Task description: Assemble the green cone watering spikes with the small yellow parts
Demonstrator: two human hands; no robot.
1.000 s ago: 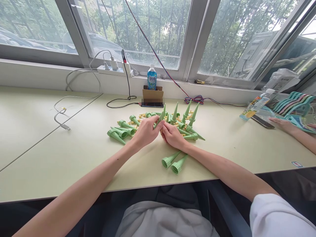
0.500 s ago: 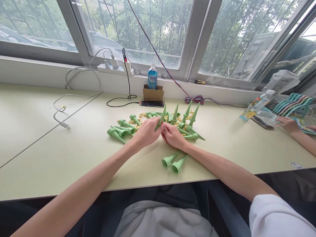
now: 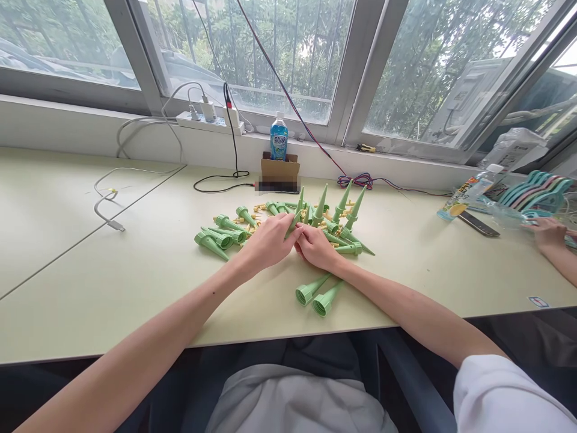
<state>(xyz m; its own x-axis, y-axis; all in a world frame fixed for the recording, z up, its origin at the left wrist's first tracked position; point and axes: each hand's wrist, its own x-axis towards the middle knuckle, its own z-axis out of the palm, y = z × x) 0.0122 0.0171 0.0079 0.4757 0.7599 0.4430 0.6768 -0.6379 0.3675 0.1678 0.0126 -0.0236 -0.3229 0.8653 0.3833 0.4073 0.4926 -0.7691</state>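
Over the middle of the table, my left hand (image 3: 267,243) is closed around a green plastic watering spike (image 3: 294,221), its pointed end slanting up. My right hand (image 3: 318,249) meets it, with thumb and fingers pinched together; what they hold is hidden. Behind both hands spreads a pile of green spikes, some upright like this green cone (image 3: 320,207), others lying down. Small yellow plastic pieces (image 3: 258,208) are scattered among them. Several spikes (image 3: 211,245) lie left of my left hand. Nearer the front edge, two spikes (image 3: 322,305) point their threaded open ends toward me.
A blue-labelled bottle (image 3: 279,139) stands in a cardboard box (image 3: 280,171) by the window. Cables and a power strip (image 3: 202,124) run along the sill. At right are a drink bottle (image 3: 471,192), a phone (image 3: 478,224), hangers (image 3: 541,191) and another person's hand (image 3: 547,233).
My hands stay together in nearly the same place, the spike still in the left. At the right, the other person's hand has shifted away to the right.
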